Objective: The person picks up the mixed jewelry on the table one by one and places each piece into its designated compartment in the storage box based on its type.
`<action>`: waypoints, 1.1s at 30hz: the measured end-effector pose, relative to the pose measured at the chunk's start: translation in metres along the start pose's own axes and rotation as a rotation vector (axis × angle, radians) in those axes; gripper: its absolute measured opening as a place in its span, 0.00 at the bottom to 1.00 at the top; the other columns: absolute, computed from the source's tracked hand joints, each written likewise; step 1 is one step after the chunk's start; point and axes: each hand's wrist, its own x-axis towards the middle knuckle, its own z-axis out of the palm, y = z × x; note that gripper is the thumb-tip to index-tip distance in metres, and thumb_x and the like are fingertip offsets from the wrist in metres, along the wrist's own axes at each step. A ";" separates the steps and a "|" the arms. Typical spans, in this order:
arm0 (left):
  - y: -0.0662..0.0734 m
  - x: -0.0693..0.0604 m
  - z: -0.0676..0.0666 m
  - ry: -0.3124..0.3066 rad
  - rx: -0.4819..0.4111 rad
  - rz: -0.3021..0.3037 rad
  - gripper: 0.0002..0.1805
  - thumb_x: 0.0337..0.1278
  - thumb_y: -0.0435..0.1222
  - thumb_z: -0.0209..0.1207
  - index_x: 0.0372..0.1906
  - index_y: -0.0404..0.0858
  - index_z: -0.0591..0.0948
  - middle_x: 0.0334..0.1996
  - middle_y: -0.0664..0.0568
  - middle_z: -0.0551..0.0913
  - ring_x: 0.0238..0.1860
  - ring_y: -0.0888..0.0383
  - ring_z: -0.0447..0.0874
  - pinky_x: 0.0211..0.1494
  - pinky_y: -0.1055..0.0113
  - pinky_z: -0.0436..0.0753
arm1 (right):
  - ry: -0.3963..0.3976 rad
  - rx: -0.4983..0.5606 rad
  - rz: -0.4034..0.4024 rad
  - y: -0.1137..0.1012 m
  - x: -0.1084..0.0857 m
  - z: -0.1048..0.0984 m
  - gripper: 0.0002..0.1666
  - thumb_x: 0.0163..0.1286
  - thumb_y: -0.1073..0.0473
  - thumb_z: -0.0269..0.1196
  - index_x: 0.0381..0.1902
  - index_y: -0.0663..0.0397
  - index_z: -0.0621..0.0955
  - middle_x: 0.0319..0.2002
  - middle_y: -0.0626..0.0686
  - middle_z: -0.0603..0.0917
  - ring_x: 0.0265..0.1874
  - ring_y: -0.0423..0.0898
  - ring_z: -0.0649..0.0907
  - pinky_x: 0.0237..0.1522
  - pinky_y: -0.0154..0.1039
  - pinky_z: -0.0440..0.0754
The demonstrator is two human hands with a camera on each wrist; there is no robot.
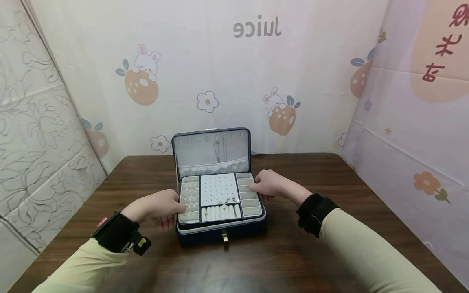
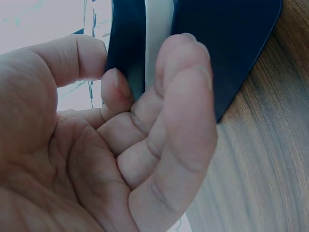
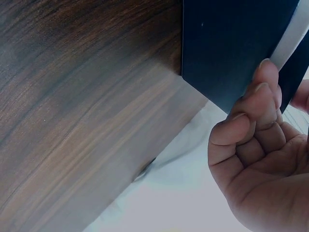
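Observation:
A navy jewelry box (image 1: 198, 239) stands on the table with its lid (image 1: 194, 148) raised at the back. Its upper tray (image 1: 212, 223) sits slightly tilted, lifted a little above the box rim at the front. My left hand (image 1: 161, 206) pinches the tray's left wall between thumb (image 2: 91, 58) and index finger. On the opposite side, my right hand (image 1: 271, 184) grips the right wall, thumb over the compartments and fingers outside. Earrings (image 1: 233, 199) sit on the tray's white pegboard, and rings (image 1: 206, 213) in the roll slots. Necklaces (image 1: 217, 149) hang inside the lid.
The dark wooden table (image 1: 300, 244) extends around the box on all sides. Behind it hangs a patterned curtain (image 1: 220, 61), with further cloth on the left and right. A brass clasp (image 1: 225, 237) hangs at the box front.

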 end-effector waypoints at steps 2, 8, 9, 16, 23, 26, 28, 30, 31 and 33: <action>0.000 0.000 0.001 -0.004 0.001 -0.003 0.12 0.65 0.38 0.54 0.28 0.34 0.76 0.20 0.42 0.85 0.15 0.56 0.80 0.23 0.60 0.85 | 0.001 0.005 0.002 0.000 -0.001 0.000 0.21 0.73 0.52 0.56 0.23 0.55 0.82 0.15 0.51 0.81 0.16 0.47 0.80 0.23 0.35 0.73; -0.001 0.002 0.003 -0.023 -0.003 -0.017 0.11 0.66 0.38 0.53 0.30 0.34 0.75 0.19 0.42 0.85 0.14 0.56 0.78 0.23 0.58 0.86 | 0.003 0.003 -0.008 -0.001 -0.002 0.000 0.20 0.74 0.52 0.57 0.23 0.55 0.82 0.16 0.52 0.81 0.16 0.47 0.80 0.22 0.35 0.73; -0.001 0.002 0.003 -0.024 -0.003 -0.018 0.11 0.65 0.38 0.53 0.30 0.34 0.75 0.19 0.43 0.85 0.14 0.56 0.78 0.23 0.58 0.86 | 0.004 0.002 -0.007 -0.001 -0.002 0.000 0.20 0.74 0.52 0.57 0.23 0.55 0.82 0.16 0.52 0.81 0.16 0.47 0.79 0.22 0.35 0.73; -0.002 0.002 0.004 -0.026 0.020 -0.021 0.15 0.67 0.39 0.54 0.26 0.34 0.78 0.19 0.43 0.85 0.14 0.56 0.79 0.23 0.59 0.86 | 0.011 0.002 0.002 0.000 -0.001 0.002 0.20 0.74 0.53 0.57 0.23 0.55 0.81 0.15 0.52 0.81 0.16 0.47 0.79 0.22 0.35 0.72; -0.001 0.003 0.002 -0.031 0.040 -0.029 0.14 0.67 0.39 0.56 0.26 0.36 0.78 0.18 0.47 0.83 0.16 0.57 0.79 0.23 0.62 0.85 | 0.014 0.008 0.007 0.000 0.000 0.004 0.17 0.73 0.53 0.57 0.25 0.54 0.81 0.15 0.52 0.81 0.16 0.47 0.79 0.22 0.35 0.73; -0.001 0.003 0.001 -0.033 0.047 -0.031 0.15 0.67 0.39 0.56 0.25 0.35 0.78 0.16 0.49 0.81 0.16 0.58 0.77 0.21 0.65 0.83 | 0.010 0.009 0.012 -0.001 -0.001 0.004 0.17 0.73 0.53 0.57 0.26 0.54 0.81 0.16 0.52 0.80 0.17 0.47 0.80 0.22 0.35 0.73; -0.001 0.002 0.002 -0.033 0.048 -0.033 0.15 0.67 0.39 0.56 0.25 0.35 0.78 0.16 0.50 0.79 0.15 0.58 0.76 0.19 0.67 0.80 | 0.007 0.009 0.015 -0.001 -0.001 0.004 0.17 0.74 0.53 0.57 0.26 0.55 0.81 0.16 0.51 0.80 0.17 0.47 0.80 0.22 0.35 0.73; -0.001 0.001 0.002 -0.032 0.047 -0.035 0.16 0.67 0.40 0.56 0.25 0.35 0.78 0.15 0.50 0.78 0.14 0.58 0.74 0.18 0.68 0.78 | 0.002 0.009 0.017 -0.002 -0.001 0.004 0.17 0.74 0.53 0.57 0.27 0.55 0.81 0.16 0.51 0.80 0.17 0.47 0.80 0.22 0.35 0.73; -0.001 0.001 0.002 -0.032 0.045 -0.036 0.16 0.67 0.40 0.56 0.25 0.35 0.78 0.15 0.50 0.78 0.14 0.58 0.73 0.18 0.68 0.77 | -0.001 0.008 0.017 -0.002 -0.002 0.004 0.17 0.74 0.53 0.57 0.27 0.55 0.81 0.16 0.51 0.80 0.17 0.47 0.80 0.22 0.35 0.73; -0.001 0.001 0.003 -0.033 0.041 -0.036 0.16 0.67 0.40 0.55 0.25 0.35 0.78 0.14 0.50 0.78 0.13 0.58 0.72 0.17 0.68 0.76 | -0.007 0.006 0.021 -0.003 -0.002 0.004 0.17 0.74 0.53 0.57 0.28 0.55 0.81 0.16 0.51 0.80 0.17 0.47 0.80 0.22 0.35 0.73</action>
